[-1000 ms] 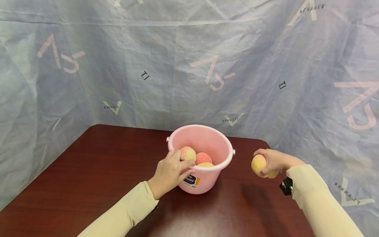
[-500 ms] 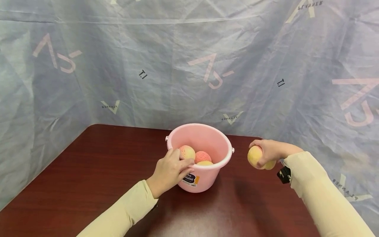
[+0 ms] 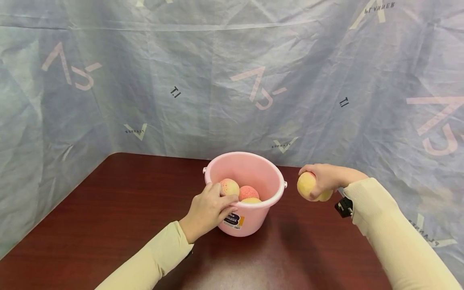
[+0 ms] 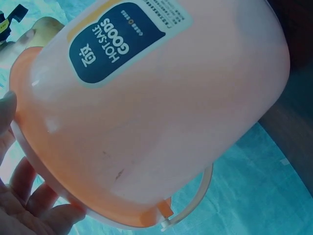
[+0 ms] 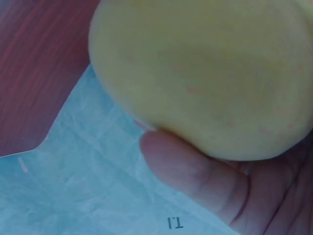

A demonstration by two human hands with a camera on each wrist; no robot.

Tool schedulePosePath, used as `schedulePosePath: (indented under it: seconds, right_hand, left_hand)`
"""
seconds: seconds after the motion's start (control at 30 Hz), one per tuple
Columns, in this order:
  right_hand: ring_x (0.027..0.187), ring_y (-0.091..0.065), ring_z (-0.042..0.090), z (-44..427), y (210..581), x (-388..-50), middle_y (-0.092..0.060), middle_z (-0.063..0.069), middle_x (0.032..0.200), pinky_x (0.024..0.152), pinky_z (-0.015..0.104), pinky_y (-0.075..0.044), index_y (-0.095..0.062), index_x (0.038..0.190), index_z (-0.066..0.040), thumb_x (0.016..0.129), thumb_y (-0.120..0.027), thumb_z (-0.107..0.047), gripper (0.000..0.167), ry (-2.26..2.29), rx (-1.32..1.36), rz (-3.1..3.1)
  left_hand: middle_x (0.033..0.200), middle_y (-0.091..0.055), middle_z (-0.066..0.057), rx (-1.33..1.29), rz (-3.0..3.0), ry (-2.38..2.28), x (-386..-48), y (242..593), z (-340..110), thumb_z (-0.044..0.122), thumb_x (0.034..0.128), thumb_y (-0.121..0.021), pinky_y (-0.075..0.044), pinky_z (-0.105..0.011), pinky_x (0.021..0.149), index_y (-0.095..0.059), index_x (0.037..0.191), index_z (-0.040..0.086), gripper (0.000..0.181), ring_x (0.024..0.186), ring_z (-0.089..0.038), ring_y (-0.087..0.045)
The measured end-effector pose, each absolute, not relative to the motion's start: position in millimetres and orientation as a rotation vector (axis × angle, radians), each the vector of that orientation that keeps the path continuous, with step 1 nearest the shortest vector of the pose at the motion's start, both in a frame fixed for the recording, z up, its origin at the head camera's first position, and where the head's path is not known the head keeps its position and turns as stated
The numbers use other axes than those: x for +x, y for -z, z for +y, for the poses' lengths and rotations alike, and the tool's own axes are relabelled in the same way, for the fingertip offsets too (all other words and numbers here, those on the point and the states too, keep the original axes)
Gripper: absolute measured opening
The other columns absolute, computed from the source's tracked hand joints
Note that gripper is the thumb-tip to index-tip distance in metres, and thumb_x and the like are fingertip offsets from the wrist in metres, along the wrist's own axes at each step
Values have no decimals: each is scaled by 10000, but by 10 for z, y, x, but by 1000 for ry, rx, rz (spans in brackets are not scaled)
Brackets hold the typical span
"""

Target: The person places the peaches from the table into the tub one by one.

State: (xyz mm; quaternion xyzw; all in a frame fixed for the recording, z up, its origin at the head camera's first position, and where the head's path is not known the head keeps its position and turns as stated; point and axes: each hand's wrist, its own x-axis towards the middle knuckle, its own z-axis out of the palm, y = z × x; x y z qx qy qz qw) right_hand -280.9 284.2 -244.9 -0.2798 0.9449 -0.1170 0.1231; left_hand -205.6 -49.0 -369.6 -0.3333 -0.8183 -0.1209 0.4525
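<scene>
A pink bucket (image 3: 246,219) stands upright on the table, and my left hand (image 3: 208,207) grips the near left part of its rim. In the left wrist view the fingers (image 4: 41,198) curl at the rim beside the labelled wall. Inside the bucket lie a speckled yellow-pink peach (image 3: 230,187), a red-pink peach (image 3: 249,193) and a yellow one (image 3: 251,200). Right of the bucket, my right hand (image 3: 328,177) holds a yellow peach (image 3: 306,186) above the table. A second yellow rounded shape (image 3: 325,196) shows under the palm; I cannot tell whether it is separate.
The dark red-brown table (image 3: 127,205) extends left and in front of the bucket. Grey-blue printed sheeting (image 3: 203,92) hangs behind it and along both sides. The bucket's white handle (image 4: 203,191) hangs at its side in the left wrist view.
My right hand has moved left and slightly up with the yellow peach, closer to the bucket. The left hand stays on the rim, and the bucket stands where it was.
</scene>
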Motion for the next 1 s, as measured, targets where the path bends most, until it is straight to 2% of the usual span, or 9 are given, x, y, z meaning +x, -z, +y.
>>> schedulePosePath:
  seconds: [0.37,0.57,1.0]
  right_hand:
    - [791,-538,208,2684,2360,-2849,-578,87,968,651,350,-463,-566,1160,-22,564,-809,-169,660,337,-1031,2869]
    - [817,-539,230,2648,2363,-2840,-545,130,1028,656,361,-464,-562,1193,-43,586,-822,-164,671,443,-1038,2941]
    - [848,-535,232,2458,2263,-2827,-547,115,1050,671,365,-469,-583,1189,-87,595,-830,-170,648,449,-1067,2947]
  left_hand:
    - [766,-458,-40,-829,-2018,288,-2062,3702,-488,316,753,-811,-411,-264,436,-727,934,227,218,661,-194,-436]
    - [770,-466,-35,-822,-2019,291,-2068,3711,-483,319,749,-813,-413,-266,436,-730,930,229,218,662,-193,-441]
    - [770,-468,-37,-820,-2022,295,-2058,3702,-479,318,753,-807,-406,-263,438,-727,922,225,209,667,-196,-439]
